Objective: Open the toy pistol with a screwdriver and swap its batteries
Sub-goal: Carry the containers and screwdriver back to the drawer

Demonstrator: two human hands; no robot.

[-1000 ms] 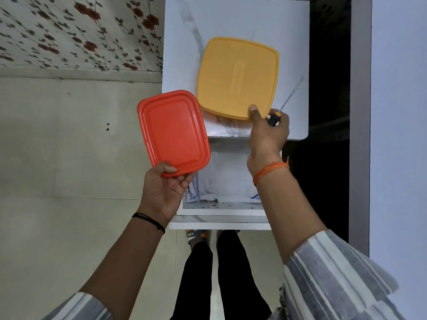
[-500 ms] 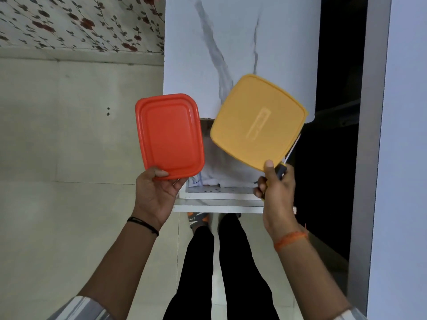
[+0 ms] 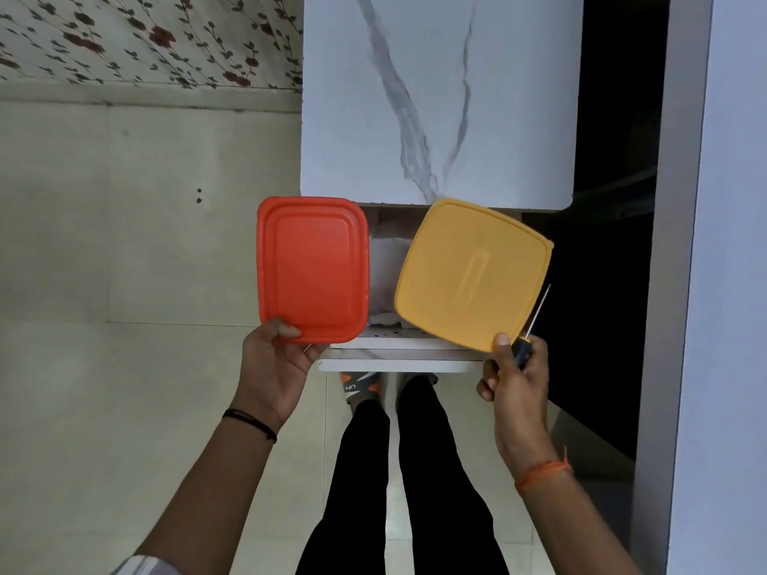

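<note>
Left hand [image 3: 277,363]: grips the red box [image 3: 312,267] by its near edge.
Right hand [image 3: 511,377]: holds the yellow box [image 3: 473,272] and the screwdriver [image 3: 528,332] together, likely to carry everything at once.
Table [image 3: 436,97]: marble top, beyond both boxes.
Toy pistol: not visible; possibly boxed.
</note>
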